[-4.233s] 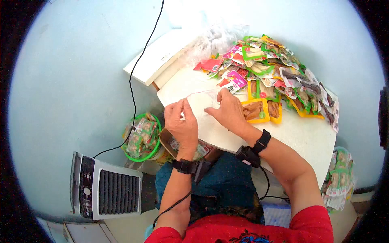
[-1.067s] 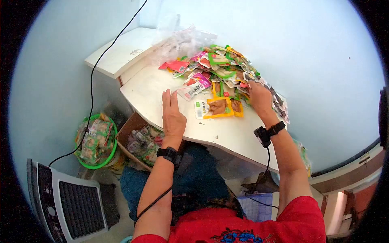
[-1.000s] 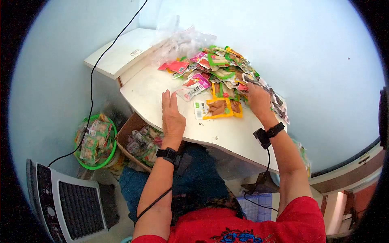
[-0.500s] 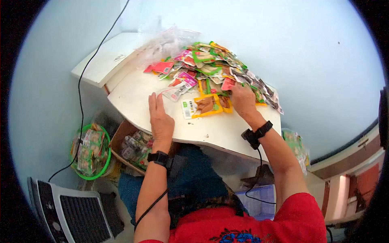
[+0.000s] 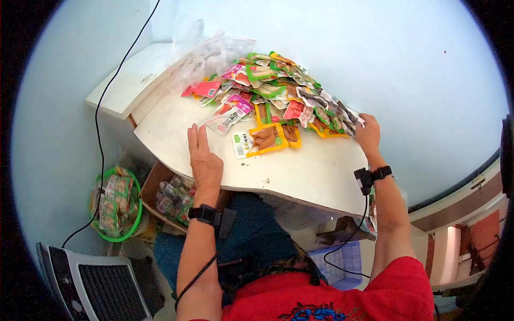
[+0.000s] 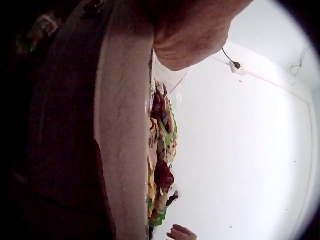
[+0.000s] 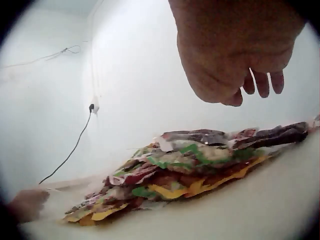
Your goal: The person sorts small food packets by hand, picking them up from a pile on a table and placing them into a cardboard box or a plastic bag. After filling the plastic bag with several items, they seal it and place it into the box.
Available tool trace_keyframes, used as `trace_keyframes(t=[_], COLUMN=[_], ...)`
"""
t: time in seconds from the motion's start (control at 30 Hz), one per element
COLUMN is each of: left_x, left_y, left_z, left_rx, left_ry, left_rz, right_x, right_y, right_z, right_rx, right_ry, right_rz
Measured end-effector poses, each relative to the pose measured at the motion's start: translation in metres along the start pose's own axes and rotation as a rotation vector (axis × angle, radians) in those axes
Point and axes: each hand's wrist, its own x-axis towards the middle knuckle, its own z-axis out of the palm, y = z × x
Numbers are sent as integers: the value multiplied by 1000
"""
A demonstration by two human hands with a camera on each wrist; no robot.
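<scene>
My left hand (image 5: 206,168) is low over the table's front left, fingers pointing away from me. At its fingertips is the edge of a clear zip bag with a thin pink line, beside a purple-and-white snack packet (image 5: 233,111). My right hand (image 5: 368,138) is at the right end of a heap of flat snack packets (image 5: 278,88), by the dark-filled packets (image 5: 342,113). In the right wrist view, the fingers (image 7: 262,84) hang loosely bent above the heap, holding nothing. A yellow-edged packet (image 5: 262,139) lies flat at the heap's front.
Crumpled clear bags (image 5: 211,56) lie at the back left of the white table (image 5: 316,174). Below on the left stand a cardboard box (image 5: 152,200) of packets, a green-rimmed basket (image 5: 140,211) and an air cooler (image 5: 101,283). Cables run from both wrists.
My right hand has left the pink packet at the front of the heap and moved to its far right end. The left hand stays by the clear bag; the view has shifted.
</scene>
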Motion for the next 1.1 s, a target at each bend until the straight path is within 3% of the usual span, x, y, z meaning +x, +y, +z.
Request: trace_keyframes(t=[0.1,0.2,0.37,0.6,0.83,1.1], left_x=[-1,0,1,0,0,1], left_y=[2,3,6,3,3,2], left_z=[-1,-1,-2,-1,-1,-1], left_rx=[-2,14,35,43,35,22], left_ry=[2,-1,-11,-13,-22,-17], left_rz=[5,-17,-31,-4,-24,-24], right_x=[-4,-7,-10,-28,-33,-33], right_y=[33,47,39,-15,-65,-83], right_z=[4,2,9,5,-1,16], right_rx=[-131,-47,108,79,42,-50], right_ry=[71,-76,-27,-78,-25,-33], right_rz=[-93,-45,-113,-369,-471,-524])
